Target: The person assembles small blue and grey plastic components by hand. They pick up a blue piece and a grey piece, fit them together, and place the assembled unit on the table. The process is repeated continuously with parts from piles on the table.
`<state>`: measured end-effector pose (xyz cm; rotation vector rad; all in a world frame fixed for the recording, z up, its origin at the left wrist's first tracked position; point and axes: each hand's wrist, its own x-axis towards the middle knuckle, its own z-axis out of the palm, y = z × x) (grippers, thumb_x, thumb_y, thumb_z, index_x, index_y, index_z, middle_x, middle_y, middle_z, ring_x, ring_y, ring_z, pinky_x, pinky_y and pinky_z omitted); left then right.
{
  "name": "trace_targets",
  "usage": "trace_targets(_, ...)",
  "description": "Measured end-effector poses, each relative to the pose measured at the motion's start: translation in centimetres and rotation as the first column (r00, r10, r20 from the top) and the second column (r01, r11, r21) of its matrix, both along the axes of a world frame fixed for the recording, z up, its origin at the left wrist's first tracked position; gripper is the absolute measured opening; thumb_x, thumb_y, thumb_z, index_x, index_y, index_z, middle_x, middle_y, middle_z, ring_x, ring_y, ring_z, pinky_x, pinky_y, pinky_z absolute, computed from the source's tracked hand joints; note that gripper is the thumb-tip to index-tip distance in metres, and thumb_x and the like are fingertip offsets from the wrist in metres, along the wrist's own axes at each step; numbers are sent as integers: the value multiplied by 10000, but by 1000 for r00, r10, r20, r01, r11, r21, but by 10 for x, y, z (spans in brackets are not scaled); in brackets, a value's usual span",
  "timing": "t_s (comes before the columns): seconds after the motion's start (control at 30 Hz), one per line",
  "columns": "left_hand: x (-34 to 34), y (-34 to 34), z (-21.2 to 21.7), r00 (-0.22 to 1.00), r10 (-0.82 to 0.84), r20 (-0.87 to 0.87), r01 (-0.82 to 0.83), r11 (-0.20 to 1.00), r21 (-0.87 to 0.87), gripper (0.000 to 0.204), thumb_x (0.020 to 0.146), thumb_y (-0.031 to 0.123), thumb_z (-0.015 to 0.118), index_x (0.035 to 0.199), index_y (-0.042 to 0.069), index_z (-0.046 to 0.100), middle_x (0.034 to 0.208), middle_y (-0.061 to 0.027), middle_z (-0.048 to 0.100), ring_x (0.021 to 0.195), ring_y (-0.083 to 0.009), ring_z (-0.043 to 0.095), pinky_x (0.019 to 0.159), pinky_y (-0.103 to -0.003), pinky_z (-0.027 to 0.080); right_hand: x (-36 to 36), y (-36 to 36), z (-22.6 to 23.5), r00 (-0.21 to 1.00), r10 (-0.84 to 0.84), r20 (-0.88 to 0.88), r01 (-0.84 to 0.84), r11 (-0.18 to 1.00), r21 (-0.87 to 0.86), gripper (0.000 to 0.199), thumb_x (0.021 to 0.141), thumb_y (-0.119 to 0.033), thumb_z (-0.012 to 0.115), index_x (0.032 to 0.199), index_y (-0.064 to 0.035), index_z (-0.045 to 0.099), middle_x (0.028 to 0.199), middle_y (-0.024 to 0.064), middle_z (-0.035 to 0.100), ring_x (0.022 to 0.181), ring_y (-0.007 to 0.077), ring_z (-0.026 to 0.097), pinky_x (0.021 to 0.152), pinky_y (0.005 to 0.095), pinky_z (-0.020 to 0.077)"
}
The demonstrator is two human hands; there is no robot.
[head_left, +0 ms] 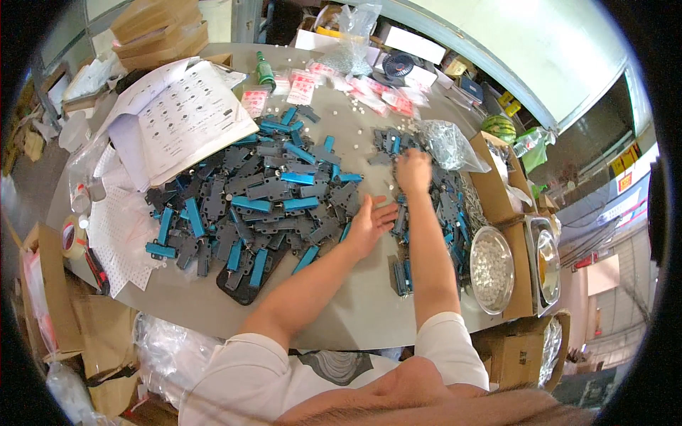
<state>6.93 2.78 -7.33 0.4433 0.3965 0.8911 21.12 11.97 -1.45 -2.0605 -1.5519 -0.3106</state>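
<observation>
- Your left hand (373, 221) is hovering around the middle of the frame, palm turned inward, thumb and fingers standing apart, holding nothing visible.
- It is sitting between the two piles, nearest the right edge of the left pile (284, 184).
- Your right hand (414, 172) is reaching into the upper part of the right pile (444, 206), right of centre; its fingers are pointing down and away from you, so you're hiding the tips: can't tell whether they're clamped on a part or apart.
- Both piles are made up of blue and dark grey parts; the left one is spreading wide across centre-left, the right one is running down beside your right forearm.
- A black tray (241, 291) is showing under the left pile's lower edge.
- A catalogue (192, 117) is lying open at upper left, overlapping that pile.
- A green bottle (265, 69) is standing at upper centre-left, near red-and-white packets (302, 89).
- A clear bag (451, 142) is resting just beyond the right pile, next to a carton (522, 234) at right.
- A round dish (490, 231) is holding white beads (490, 270) at lower right, beside the right pile.
- A tape roll (72, 236) and a red-and-black cutter (97, 270) are lying at the left side.
</observation>
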Motion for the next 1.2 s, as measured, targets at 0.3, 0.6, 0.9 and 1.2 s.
trace_targets(0.3,3,0,5,991,-89,-100,91,996,13,572,962,564,262,1250,92,412,1167,-120,568,1027,-200,547,918,-362,417,66,28,-9,988,-80,134,115,954,-278,316,776,-86,551,1053,24,445,993,274,600,959,429,581,836,470,473)
trace_targets(0.6,-2,3,7,984,-126,-124,131,991,33,499,980,500,309,1220,76,418,1122,-113,565,1009,-215,555,914,-368,427,-1,42,-27,876,480,-48,-463,810,-359,434,677,5,611,1103,-53,555,1063,226,544,1002,431,536,863,442,458)
trace_targets(0.9,1,6,-8,999,6,39,-3,998,-64,415,973,438,405,1143,70,494,1106,-66,567,1012,-185,543,917,-363,432,-16,-42,24,612,662,-433,-759,644,-90,188,685,36,586,863,-23,601,852,128,585,830,303,579,753,365,455)
trace_targets(1.2,3,0,-10,997,75,-29,-68,979,190,270,976,184,458,1230,94,444,1137,-54,581,1010,-171,577,850,-317,475,-9,-143,42,774,368,-515,-557,782,-280,470,741,-29,600,1201,-62,512,995,119,597,857,231,576,793,321,455)
